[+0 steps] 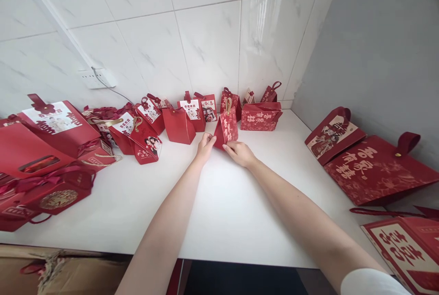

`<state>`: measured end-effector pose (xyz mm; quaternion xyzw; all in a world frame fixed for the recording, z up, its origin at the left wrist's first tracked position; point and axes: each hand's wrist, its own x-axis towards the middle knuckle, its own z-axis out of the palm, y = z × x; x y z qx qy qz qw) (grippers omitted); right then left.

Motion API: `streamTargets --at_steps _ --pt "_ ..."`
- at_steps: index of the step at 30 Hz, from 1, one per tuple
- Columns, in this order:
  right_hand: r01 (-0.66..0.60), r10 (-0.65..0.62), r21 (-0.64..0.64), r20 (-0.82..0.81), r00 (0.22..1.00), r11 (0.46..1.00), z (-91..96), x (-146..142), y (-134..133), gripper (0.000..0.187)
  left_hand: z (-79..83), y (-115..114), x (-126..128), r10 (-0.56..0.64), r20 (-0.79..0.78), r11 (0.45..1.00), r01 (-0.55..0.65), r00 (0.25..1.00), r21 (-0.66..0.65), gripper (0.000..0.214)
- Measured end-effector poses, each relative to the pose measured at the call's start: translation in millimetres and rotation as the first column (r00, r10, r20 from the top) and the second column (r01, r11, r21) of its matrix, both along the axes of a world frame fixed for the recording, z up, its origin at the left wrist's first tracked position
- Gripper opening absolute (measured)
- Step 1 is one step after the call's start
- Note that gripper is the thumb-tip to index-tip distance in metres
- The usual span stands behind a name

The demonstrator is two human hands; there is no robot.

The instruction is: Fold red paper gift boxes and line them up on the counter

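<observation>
At the white table [219,212], the left hand [206,147] and right hand [240,153] grip 1 small red box [229,126] between them by its lower edges; a careless push back could topple the patterned box [259,117] behind, near the tiled wall [209,43]

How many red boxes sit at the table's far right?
3: a smaller box at the back, a large box in the middle, a pale-panelled box in front. More may be hidden.
</observation>
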<state>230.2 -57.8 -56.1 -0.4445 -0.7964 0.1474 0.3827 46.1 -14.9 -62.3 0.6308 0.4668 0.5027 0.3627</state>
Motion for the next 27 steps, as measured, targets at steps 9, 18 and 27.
streamTargets --at_steps 9,18,27 --pt "0.463 -0.384 0.02 -0.528 0.758 0.886 -5.2 12 16 0.045 3.8 -4 4 0.016 -0.045 0.998 -0.013 0.999 0.054 0.026" --pt "0.117 -0.246 -0.241 -0.621 0.744 0.963 -12.9 21 28 0.038 3.9 -3 6 -0.064 0.026 0.998 0.065 0.998 -0.024 0.048" --pt "-0.231 -0.052 -0.315 -0.685 0.727 0.92 -14.3 15 30 0.051 10.1 -3 2 -0.037 0.121 0.999 0.039 0.992 -0.009 0.054"
